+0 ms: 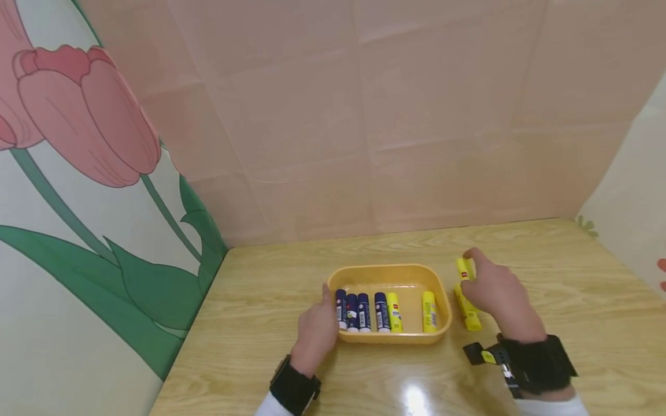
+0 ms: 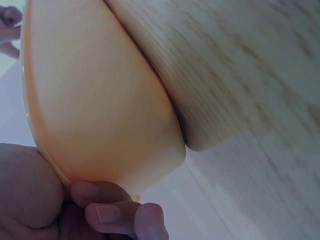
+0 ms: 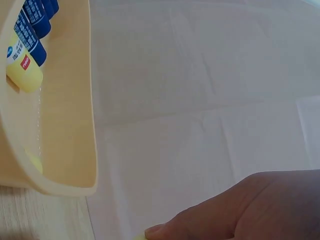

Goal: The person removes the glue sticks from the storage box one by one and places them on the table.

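A yellow plastic tray (image 1: pixel 390 338) stands on the table with several dark blue glue sticks (image 1: pixel 363 312) standing side by side at its left. One yellow glue stick (image 1: pixel 394 312) is beside them, and another yellow glue stick (image 1: pixel 429 312) is apart near the right wall. My left hand (image 1: pixel 318 326) grips the tray's left rim, its fingers against the outer wall in the left wrist view. To the right of the tray, my right hand (image 1: pixel 496 292) pinches a yellow glue stick (image 1: pixel 462 268) between thumb and finger. A further yellow glue stick (image 1: pixel 470 312) lies on the table just below it.
The wooden table (image 1: pixel 250 323) meets a wall covered in pinkish paper (image 1: pixel 364 115) at the back. A wall with painted tulips (image 1: pixel 93 115) rises on the left, and a pale wall (image 1: pixel 635 190) on the right. Black straps (image 1: pixel 538 364) are around both wrists.
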Tool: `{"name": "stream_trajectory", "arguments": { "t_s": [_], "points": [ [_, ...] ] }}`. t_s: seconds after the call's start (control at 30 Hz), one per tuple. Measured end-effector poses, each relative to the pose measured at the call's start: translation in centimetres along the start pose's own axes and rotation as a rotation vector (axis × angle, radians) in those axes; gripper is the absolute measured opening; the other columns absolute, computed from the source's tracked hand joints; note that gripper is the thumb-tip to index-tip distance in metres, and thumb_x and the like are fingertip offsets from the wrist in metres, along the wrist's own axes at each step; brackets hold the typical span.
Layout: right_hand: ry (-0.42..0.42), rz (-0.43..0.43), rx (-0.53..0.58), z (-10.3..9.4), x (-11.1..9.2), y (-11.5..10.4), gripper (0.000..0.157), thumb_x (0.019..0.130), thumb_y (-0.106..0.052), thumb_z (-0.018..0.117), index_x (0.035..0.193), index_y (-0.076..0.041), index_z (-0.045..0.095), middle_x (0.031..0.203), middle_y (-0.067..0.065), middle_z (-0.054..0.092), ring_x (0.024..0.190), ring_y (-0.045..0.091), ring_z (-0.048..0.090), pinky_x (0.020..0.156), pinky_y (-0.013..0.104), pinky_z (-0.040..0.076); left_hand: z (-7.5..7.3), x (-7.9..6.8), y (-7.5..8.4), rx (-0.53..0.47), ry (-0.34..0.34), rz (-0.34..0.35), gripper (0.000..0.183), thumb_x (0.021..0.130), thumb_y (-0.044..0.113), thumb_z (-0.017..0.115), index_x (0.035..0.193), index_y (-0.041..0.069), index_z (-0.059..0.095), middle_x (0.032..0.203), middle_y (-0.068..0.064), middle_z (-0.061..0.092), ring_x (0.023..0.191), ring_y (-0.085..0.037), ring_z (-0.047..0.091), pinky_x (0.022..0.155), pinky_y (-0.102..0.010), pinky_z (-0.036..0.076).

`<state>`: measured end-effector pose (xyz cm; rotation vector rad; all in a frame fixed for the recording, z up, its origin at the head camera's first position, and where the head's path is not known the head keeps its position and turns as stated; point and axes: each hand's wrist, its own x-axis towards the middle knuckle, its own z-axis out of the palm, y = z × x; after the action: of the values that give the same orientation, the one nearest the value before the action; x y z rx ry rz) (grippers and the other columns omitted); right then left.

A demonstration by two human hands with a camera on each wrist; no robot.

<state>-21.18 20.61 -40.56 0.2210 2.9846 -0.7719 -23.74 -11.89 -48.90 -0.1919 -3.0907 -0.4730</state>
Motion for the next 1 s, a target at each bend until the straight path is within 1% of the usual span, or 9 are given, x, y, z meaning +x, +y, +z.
{"name": "stream_trajectory", "arguments": {
  "t_s": [0.1, 0.17, 0.33, 0.47, 0.6, 0.77, 1.0],
  "points": [
    [-0.026, 0.007, 0.010, -0.1, 0.1, 0.4, 0.068, 0.087, -0.014, 0.052, 0.148, 0.002, 0.027, 0.072, 0.012, 0.054, 0.054, 0.022, 0.047, 0.046, 0.033, 0.038, -0.1, -0.1, 0.0, -0.015, -0.015, -0.014, 0.060, 0.106, 0.018, 0.046, 0.159, 0.005, 0.021, 0.062, -0.004, 0.048, 0.054, -0.019, 0.046, 0.050, -0.030, 0.037],
    [-0.052, 0.025, 0.026, -0.1, 0.1, 0.6, 0.069, 0.087, -0.012, 0.053, 0.148, 0.004, 0.026, 0.073, 0.012, 0.055, 0.054, 0.021, 0.046, 0.047, 0.032, 0.038, -0.1, -0.1, 0.1, -0.035, -0.027, -0.027, 0.061, 0.106, 0.019, 0.045, 0.160, 0.006, 0.019, 0.062, -0.005, 0.048, 0.054, -0.020, 0.046, 0.049, -0.031, 0.037],
    [-0.095, 0.077, 0.037, -0.2, 0.4, 1.2, 0.069, 0.087, -0.011, 0.055, 0.147, 0.006, 0.026, 0.087, 0.019, 0.058, 0.058, 0.023, 0.048, 0.050, 0.032, 0.040, -0.3, -0.2, 0.2, -0.061, -0.043, -0.048, 0.062, 0.106, 0.019, 0.044, 0.161, 0.009, 0.017, 0.063, -0.005, 0.048, 0.054, -0.021, 0.046, 0.049, -0.031, 0.037],
    [-0.118, 0.106, 0.027, -0.3, 0.8, 1.8, 0.068, 0.087, -0.011, 0.056, 0.145, 0.006, 0.027, 0.093, 0.023, 0.057, 0.061, 0.025, 0.050, 0.052, 0.034, 0.041, -0.4, -0.1, 0.3, -0.033, -0.019, -0.020, 0.061, 0.106, 0.017, 0.046, 0.160, 0.006, 0.019, 0.062, -0.004, 0.048, 0.054, -0.019, 0.046, 0.050, -0.030, 0.037],
    [-0.139, 0.128, 0.020, -0.4, 1.2, 2.2, 0.067, 0.089, -0.014, 0.059, 0.144, 0.007, 0.027, 0.100, 0.028, 0.056, 0.070, 0.029, 0.053, 0.057, 0.036, 0.043, -0.4, -0.1, 0.2, -0.020, 0.004, 0.006, 0.061, 0.105, 0.017, 0.046, 0.159, 0.004, 0.021, 0.061, -0.003, 0.048, 0.054, -0.019, 0.046, 0.051, -0.030, 0.039],
    [-0.161, 0.125, 0.003, -0.2, 1.5, 2.8, 0.066, 0.090, -0.018, 0.061, 0.142, 0.009, 0.029, 0.104, 0.031, 0.057, 0.079, 0.034, 0.054, 0.061, 0.039, 0.044, -0.4, -0.2, 0.1, -0.015, 0.004, 0.007, 0.060, 0.105, 0.016, 0.046, 0.158, 0.003, 0.023, 0.062, -0.004, 0.048, 0.056, -0.019, 0.047, 0.056, -0.033, 0.044],
    [-0.187, 0.135, 0.005, 0.3, 1.8, 3.7, 0.067, 0.092, -0.023, 0.063, 0.141, 0.010, 0.031, 0.109, 0.033, 0.059, 0.083, 0.036, 0.055, 0.065, 0.044, 0.047, -0.5, -0.3, 0.2, -0.012, -0.004, -0.004, 0.059, 0.105, 0.017, 0.046, 0.158, 0.003, 0.023, 0.063, -0.004, 0.049, 0.057, -0.020, 0.048, 0.059, -0.035, 0.046]
  ]
}}
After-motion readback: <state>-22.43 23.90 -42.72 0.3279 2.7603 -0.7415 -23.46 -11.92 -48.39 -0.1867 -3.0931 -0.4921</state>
